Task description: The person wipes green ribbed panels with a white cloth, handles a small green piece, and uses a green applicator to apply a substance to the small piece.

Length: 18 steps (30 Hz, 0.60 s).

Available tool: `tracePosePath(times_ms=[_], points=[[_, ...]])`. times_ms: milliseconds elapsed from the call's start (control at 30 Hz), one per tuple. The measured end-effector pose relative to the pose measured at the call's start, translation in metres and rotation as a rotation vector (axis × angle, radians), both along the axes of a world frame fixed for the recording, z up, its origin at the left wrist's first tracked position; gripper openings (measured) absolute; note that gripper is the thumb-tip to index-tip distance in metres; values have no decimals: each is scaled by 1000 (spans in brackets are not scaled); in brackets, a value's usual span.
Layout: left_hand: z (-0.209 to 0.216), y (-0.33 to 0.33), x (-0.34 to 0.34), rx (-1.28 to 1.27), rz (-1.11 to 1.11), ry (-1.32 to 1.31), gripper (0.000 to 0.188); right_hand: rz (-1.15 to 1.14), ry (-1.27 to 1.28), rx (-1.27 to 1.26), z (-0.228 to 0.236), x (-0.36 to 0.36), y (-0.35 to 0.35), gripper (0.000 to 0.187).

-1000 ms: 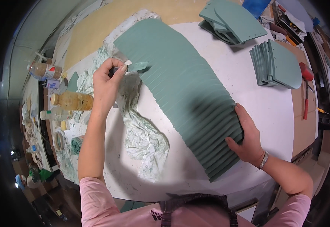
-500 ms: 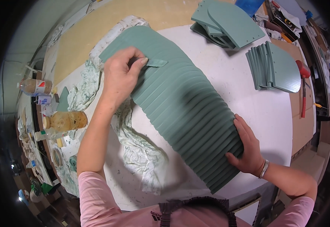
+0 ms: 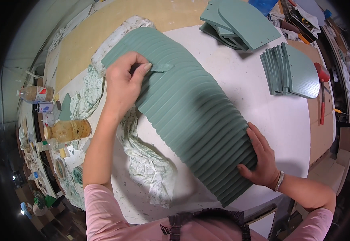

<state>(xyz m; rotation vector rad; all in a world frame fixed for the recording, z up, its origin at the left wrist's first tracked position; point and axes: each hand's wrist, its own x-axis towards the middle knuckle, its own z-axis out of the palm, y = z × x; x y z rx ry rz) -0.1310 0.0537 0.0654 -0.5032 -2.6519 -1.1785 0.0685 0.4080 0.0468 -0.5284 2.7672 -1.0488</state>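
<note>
Green slats [image 3: 191, 116] lay fanned out, right hand [image 3: 261, 158] pressed flat bracing the near end, left hand [image 3: 122, 82] pinching a small green brush [image 3: 159, 67], probably mid-touch-up, steadiness needed next.

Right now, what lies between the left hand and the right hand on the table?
In the head view, only the fanned row of green painted panels spans from the left hand to the right hand; both hands rest on it.

bare tabletop [image 3: 263, 108] right, jars [image 3: 67, 131] perhaps crowding left
</note>
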Motion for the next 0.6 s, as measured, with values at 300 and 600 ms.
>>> tracePosePath(times_ms=[300, 600], points=[[-1, -2, -3, 101, 45, -44, 9, -18, 2, 26, 1, 1, 0, 97], [-4, 13, -9, 96, 22, -21, 8, -19, 3, 25, 0, 2, 1, 98]])
